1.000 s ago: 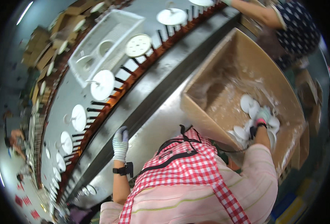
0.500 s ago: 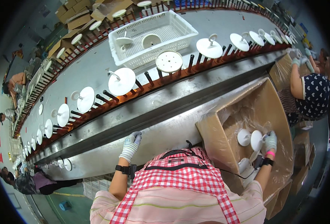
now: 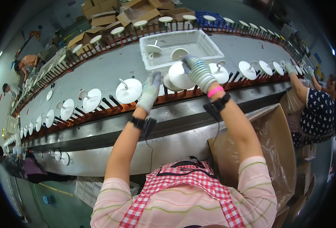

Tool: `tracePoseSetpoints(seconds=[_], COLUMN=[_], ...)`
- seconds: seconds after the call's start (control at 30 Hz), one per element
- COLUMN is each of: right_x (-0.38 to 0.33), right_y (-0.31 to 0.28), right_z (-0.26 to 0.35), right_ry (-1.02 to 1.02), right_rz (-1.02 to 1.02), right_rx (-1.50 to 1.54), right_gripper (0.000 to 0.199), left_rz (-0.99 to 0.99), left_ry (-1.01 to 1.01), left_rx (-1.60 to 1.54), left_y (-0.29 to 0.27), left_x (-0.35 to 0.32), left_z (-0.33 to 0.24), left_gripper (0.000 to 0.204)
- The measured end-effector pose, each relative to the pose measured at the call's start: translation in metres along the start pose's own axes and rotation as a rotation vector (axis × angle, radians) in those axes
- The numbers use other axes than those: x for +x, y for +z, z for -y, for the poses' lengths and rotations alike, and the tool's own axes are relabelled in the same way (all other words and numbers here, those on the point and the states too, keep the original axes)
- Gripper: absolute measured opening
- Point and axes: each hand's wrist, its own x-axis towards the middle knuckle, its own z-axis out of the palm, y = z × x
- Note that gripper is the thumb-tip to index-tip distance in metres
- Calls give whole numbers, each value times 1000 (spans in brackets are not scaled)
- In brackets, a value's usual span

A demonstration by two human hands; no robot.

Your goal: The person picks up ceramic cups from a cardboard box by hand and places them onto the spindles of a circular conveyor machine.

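Note:
My right hand (image 3: 197, 70), in a striped glove with a pink cuff, grips a white round disc (image 3: 178, 76) over the conveyor rack (image 3: 111, 110), just in front of a white plastic basket (image 3: 210, 41). My left hand (image 3: 149, 91), in a grey glove, is raised to the rack with its fingers apart, between another white disc with a stem (image 3: 128, 90) and the held one. I cannot tell whether it touches either. Two white pieces lie in the basket.
Many white discs stand on pegs along the curved conveyor. A cardboard box with a plastic liner (image 3: 269, 144) is at my right hip. A co-worker (image 3: 316, 110) reaches to the rack at the right. Other people stand far left. Cartons are stacked behind the line.
My right hand has left the cardboard box and come up to the rack with a disc in it. My left hand rose from the metal edge to the rack.

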Motion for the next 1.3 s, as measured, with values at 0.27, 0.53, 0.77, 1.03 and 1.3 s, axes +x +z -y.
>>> tracePoseSetpoints(seconds=[0.27, 0.53, 0.77, 1.03, 1.3], right_x=[27, 52, 104, 98, -8], right_y=[100, 192, 262, 230, 13], right_z=[87, 77, 42, 148, 87], right_ry=[-130, 287, 427, 79, -143], right_rz=[268, 339, 506, 401, 272], right_rx=[323, 322, 124, 109, 568], right_gripper=[27, 39, 49, 26, 40], left_rz=[228, 190, 465, 77, -81], left_ry=[-372, -330, -51, -14, -538], left_rx=[210, 608, 1009, 574, 238], left_y=[-32, -69, -70, -170, -173], left_x=[97, 106, 146, 105, 100], left_z=[90, 89, 101, 203, 167], left_gripper=[55, 47, 35, 24, 10])
